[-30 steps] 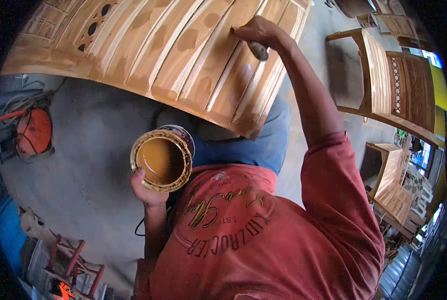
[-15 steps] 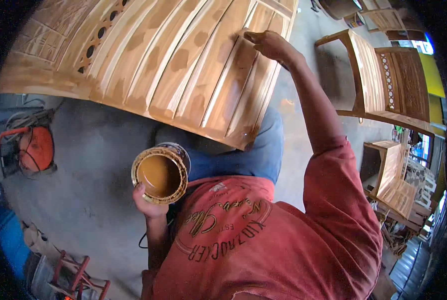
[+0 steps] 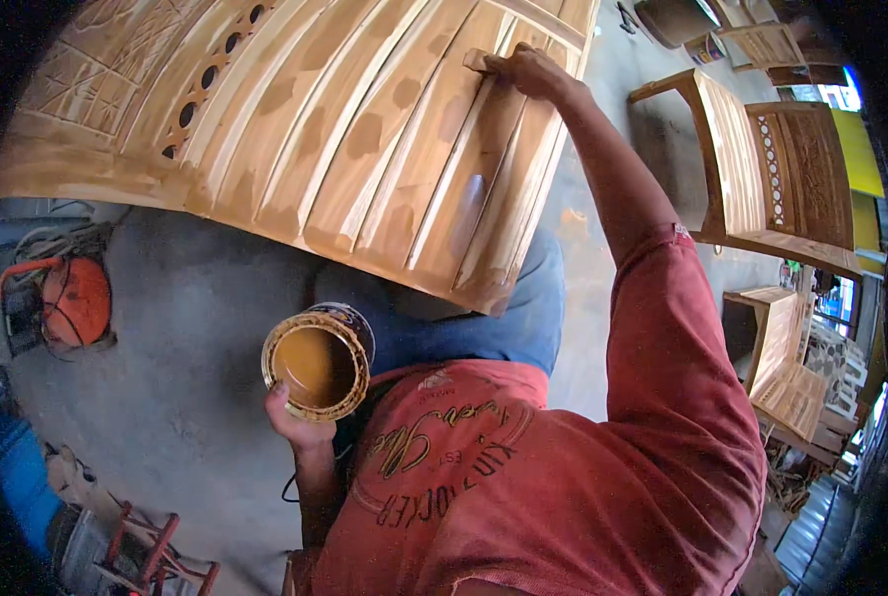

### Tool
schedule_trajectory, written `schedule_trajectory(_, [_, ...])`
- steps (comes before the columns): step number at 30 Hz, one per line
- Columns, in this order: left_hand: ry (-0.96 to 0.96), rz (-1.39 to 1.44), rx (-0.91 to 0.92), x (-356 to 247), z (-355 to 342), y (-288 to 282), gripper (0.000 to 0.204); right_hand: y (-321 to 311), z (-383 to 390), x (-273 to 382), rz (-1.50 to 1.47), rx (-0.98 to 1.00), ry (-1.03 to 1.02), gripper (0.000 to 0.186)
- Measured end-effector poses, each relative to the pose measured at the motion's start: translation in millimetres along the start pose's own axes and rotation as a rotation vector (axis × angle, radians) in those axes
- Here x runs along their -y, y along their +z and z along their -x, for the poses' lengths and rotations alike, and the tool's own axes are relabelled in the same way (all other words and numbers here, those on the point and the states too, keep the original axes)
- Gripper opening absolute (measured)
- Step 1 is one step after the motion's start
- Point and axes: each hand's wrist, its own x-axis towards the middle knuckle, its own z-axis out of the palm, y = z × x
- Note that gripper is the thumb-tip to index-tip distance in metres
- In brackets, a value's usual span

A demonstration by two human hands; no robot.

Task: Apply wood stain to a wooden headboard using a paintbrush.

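A slatted wooden panel (image 3: 364, 139) with carved squares and a row of dark round holes fills the upper left, its slats patchy with darker wet-looking areas. My right hand (image 3: 531, 72) grips a brush (image 3: 478, 61) against the upper part of a slat near the panel's right side. Low in front of me, my left hand (image 3: 300, 422) is closed round a round tin (image 3: 357, 330), thumb on the side nearest me; it holds amber liquid and has a crusted rim.
An orange machine (image 3: 74, 303) with cables lies on the left, a red metal frame (image 3: 144, 551) and blue object (image 3: 21, 487) below it. Wooden benches (image 3: 742, 169) stand on the right, with stacked items behind. A bucket (image 3: 704, 48) sits at the upper right.
My right hand and brush dipped slightly, then moved back up along the right-hand slats. The panel and left-hand tin sit lower in the view than a second ago.
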Motion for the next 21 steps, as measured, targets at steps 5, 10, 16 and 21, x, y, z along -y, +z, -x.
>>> schedule_trajectory(5, [-0.013, 0.004, 0.043, 4.8, -6.5, 3.5, 0.055, 1.8, 9.7, -5.5, -0.044, 0.041, -0.032, 0.042])
schedule_trajectory(10, [-0.030, 0.010, 0.028, 5.2, -10.6, 3.1, 0.055, -15.4, 11.4, 13.4, -0.169, -0.033, -0.022, 0.034])
schedule_trajectory(16, [-0.035, -0.009, 0.000, 8.0, -9.8, 0.4, 0.053, -51.3, -15.9, 5.8, -0.742, 0.108, 0.366, 0.018])
schedule_trajectory(21, [-0.030, -0.007, -0.039, 6.3, -12.1, -4.3, 0.053, -54.5, -22.7, 20.4, -1.002, 0.264, 0.432, 0.023])
